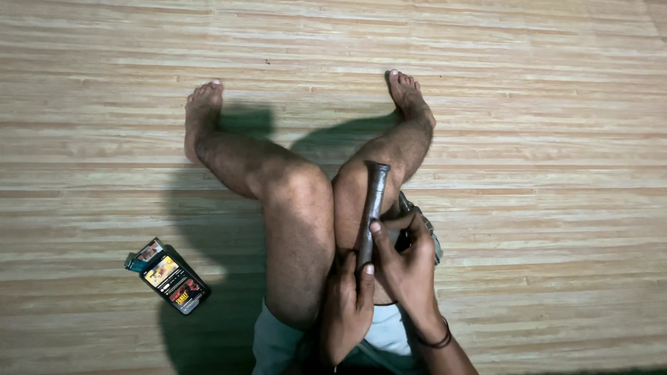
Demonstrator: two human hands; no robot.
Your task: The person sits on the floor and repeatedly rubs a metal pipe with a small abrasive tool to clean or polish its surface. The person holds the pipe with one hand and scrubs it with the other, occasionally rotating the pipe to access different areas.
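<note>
A dark brown wooden tube (372, 203), like a short flute or pipe, points away from me over my right knee. My left hand (345, 305) wraps its lower end from the left, thumb up along the wood. Wearing a dark wrist band, my right hand (406, 267) grips the tube from the right, with the thumb pressed across it. My bare legs (295, 208) stretch out in front on the floor.
I sit on a floor of light wooden-look striped planks (542, 139). A phone with a lit screen (174, 280) lies at my left beside a small packet (142, 255). A dark object (425, 223) lies partly hidden behind my right hand.
</note>
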